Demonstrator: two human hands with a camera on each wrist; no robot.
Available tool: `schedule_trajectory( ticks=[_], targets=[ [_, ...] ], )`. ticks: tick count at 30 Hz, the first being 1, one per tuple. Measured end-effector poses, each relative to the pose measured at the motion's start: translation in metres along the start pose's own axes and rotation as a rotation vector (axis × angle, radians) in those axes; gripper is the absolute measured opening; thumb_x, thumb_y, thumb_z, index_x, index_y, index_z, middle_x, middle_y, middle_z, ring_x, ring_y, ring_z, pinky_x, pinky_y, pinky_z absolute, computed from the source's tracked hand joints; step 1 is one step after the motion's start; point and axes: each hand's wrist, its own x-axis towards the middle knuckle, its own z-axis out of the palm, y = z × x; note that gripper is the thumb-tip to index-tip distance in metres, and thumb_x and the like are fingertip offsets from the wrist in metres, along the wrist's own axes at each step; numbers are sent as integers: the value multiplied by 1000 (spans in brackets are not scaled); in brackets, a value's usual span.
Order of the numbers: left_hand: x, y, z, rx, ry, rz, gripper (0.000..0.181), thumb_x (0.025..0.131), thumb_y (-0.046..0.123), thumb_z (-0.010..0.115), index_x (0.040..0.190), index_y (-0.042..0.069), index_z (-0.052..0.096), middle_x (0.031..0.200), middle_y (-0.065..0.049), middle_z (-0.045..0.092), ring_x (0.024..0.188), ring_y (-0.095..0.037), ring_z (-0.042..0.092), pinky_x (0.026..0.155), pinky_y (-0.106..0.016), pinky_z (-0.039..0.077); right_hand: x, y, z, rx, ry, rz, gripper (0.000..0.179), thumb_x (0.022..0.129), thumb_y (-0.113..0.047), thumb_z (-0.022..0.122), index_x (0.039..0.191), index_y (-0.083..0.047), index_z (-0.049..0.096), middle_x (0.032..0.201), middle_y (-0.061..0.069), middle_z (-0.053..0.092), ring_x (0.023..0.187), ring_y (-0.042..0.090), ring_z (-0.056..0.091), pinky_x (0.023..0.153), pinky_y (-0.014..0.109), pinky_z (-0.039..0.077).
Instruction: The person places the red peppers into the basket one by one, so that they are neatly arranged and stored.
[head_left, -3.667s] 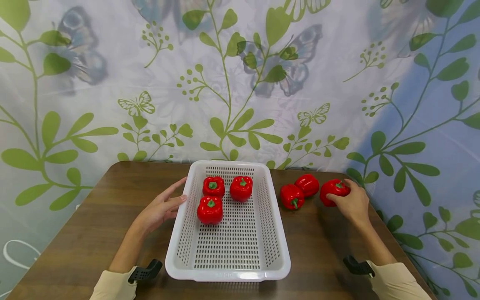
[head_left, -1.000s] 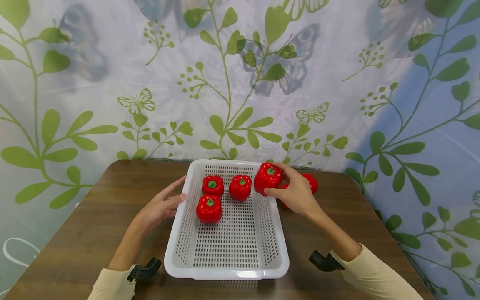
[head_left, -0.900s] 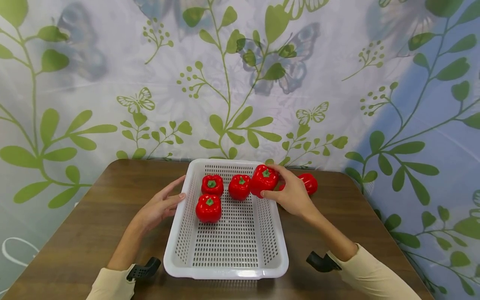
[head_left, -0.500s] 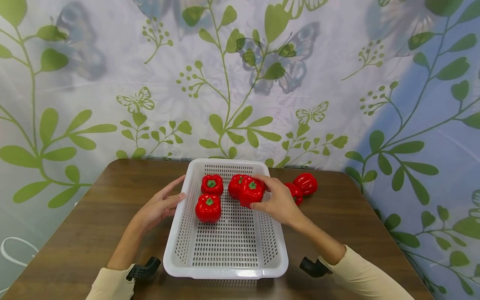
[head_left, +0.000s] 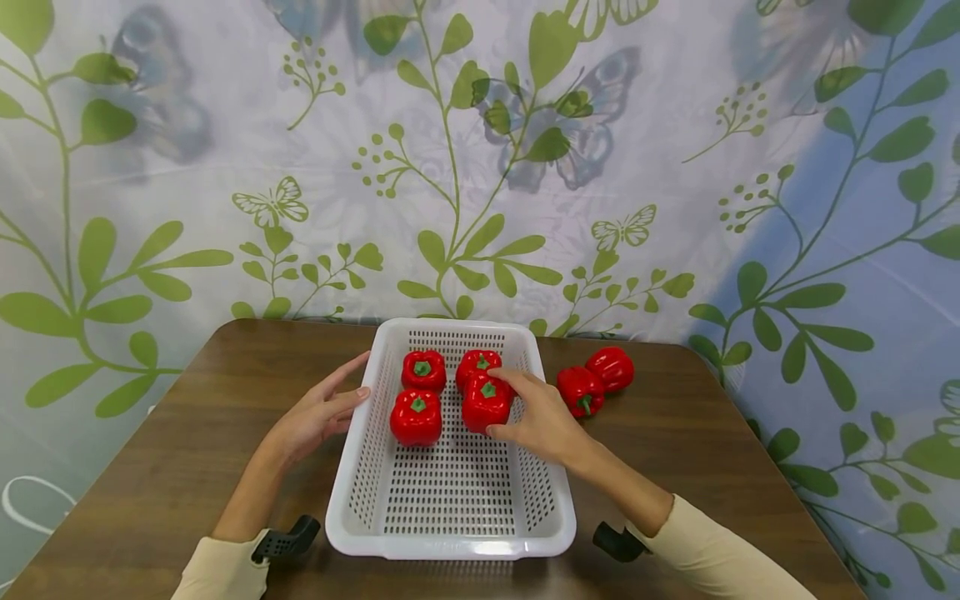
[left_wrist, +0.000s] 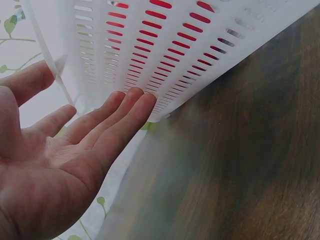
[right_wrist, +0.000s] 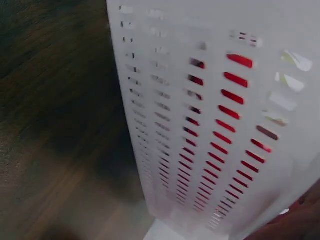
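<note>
In the head view, my right hand (head_left: 542, 418) reaches over the right rim of a white perforated plastic basket (head_left: 450, 547). It grips a red bell pepper (head_left: 484, 407) with a green stem, low inside the basket. Just behind is another red pepper (head_left: 476, 362), partly covered by the held one. Two more, a back pepper (head_left: 423, 372) and a front pepper (head_left: 416, 421), sit upright to the left. My left hand (head_left: 321, 415) touches the basket's left side with extended fingers, which the left wrist view shows against the slotted wall (left_wrist: 165, 50).
Two red peppers lie on the brown wooden table (head_left: 645, 500) right of the basket: a nearer pepper (head_left: 581, 390) and a farther pepper (head_left: 611, 368). A patterned curtain (head_left: 480, 167) hangs behind the table. The right wrist view mostly shows the basket's outer wall (right_wrist: 210, 25).
My right hand picked up the pepper at the far right, carried it left over the rim and lowered it into the basket. The left hand stayed at the basket's side.
</note>
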Motion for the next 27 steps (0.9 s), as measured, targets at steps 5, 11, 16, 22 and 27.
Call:
schedule_trajectory(
  ticks=[5, 11, 16, 22, 27],
  targets=[
    [1, -1, 0, -14, -7, 0, 69, 105, 25, 54, 163, 31, 18, 155, -24, 43, 126, -38, 63, 95, -51, 57, -1, 3, 4, -37, -2, -3, 75, 77, -22, 87, 144, -19, 55, 145, 8, 57, 128, 30, 59, 97, 49, 57],
    [0, 0, -1, -14, -6, 1, 68, 106, 26, 54, 163, 31, 17, 155, -25, 43, 126, -38, 63, 95, -51, 57, -1, 3, 10, -47, -10, 34, 76, 77, -25, 86, 146, -20, 54, 145, 10, 57, 129, 33, 55, 95, 54, 57],
    [1, -1, 0, -19, 0, -9, 68, 105, 25, 54, 163, 32, 18, 154, -25, 45, 124, -35, 65, 94, -50, 58, -1, 4, 13, -101, -26, 44, 75, 78, -28, 85, 146, -21, 54, 144, 8, 59, 127, 30, 55, 98, 53, 56],
    [0, -1, -1, -20, -4, -5, 68, 106, 25, 53, 163, 31, 17, 155, -25, 43, 125, -36, 64, 94, -49, 58, 0, 5, 15, -150, -9, 3, 73, 77, -29, 87, 143, -21, 57, 135, 6, 65, 116, 22, 59, 94, 46, 58],
    [1, 0, -1, -20, -18, 6, 68, 106, 23, 52, 164, 30, 16, 156, -27, 42, 125, -37, 64, 94, -49, 58, 0, 4, 14, -181, -19, -10, 73, 77, -31, 87, 143, -22, 58, 131, 6, 67, 114, 23, 59, 93, 46, 58]
  ],
)
